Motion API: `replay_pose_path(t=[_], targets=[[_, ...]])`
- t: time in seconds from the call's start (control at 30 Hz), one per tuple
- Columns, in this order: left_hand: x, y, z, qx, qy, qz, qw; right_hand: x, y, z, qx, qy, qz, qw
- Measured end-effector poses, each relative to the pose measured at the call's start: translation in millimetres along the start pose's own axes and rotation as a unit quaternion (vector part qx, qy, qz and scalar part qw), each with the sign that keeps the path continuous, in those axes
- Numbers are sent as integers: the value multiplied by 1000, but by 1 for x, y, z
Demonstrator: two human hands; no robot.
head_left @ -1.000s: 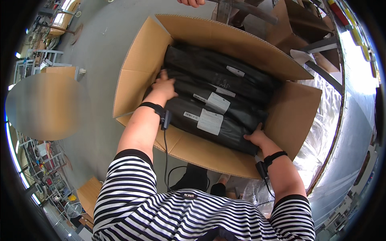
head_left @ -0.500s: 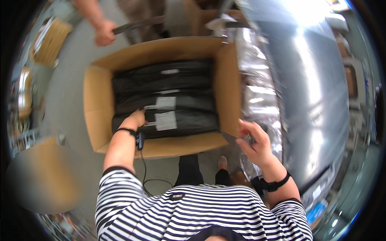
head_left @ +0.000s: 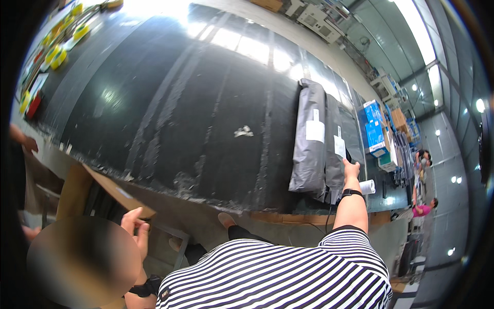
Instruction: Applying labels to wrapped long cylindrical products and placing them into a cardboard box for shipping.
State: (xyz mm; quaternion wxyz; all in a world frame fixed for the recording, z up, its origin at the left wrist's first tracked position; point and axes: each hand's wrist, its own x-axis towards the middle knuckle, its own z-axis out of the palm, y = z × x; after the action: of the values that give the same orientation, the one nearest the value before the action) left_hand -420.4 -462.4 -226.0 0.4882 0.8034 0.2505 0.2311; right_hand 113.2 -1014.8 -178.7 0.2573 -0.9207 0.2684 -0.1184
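My right hand (head_left: 351, 169) reaches across the near right part of a large dark table. Its fingers, slightly apart, touch the near end of a grey plastic-wrapped package (head_left: 334, 118) with a white label. A small dark patch shows at the fingertips; I cannot make out what it is. Beside that package, to its left, lies a second long grey package (head_left: 310, 139), also labelled. My left hand (head_left: 136, 226) hovers with fingers bent and apart by the flap of a cardboard box (head_left: 116, 191), holding nothing visible. A blurred disc covers part of that forearm.
The dark table (head_left: 221, 103) has scraps of torn film on it. Yellow tape rolls (head_left: 57, 57) lie at its far left. A white roll (head_left: 367, 187) is beside my right wrist, with blue cartons (head_left: 375, 131) beyond. Another person's hand (head_left: 23, 139) shows at the left edge.
The view has swung right from the open box to the table. My left hand has left the dark packages in the box. My right hand has stretched forward onto a grey package.
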Motion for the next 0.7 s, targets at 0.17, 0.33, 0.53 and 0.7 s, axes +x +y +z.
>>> replay_pose_path(t=[0.17,0.33,0.53,0.7], targets=[[102,73,134,-132,-329,39,934,122,52,-37,52,-163,-59,983],[193,146,310,-52,-465,-15,884,96,-11,50,43,-344,-136,928],[236,172,474,-190,-345,-241,887,52,-33,84,117,-382,-136,907],[214,142,449,-329,-408,-112,844,-10,-55,77,264,-552,-129,781]])
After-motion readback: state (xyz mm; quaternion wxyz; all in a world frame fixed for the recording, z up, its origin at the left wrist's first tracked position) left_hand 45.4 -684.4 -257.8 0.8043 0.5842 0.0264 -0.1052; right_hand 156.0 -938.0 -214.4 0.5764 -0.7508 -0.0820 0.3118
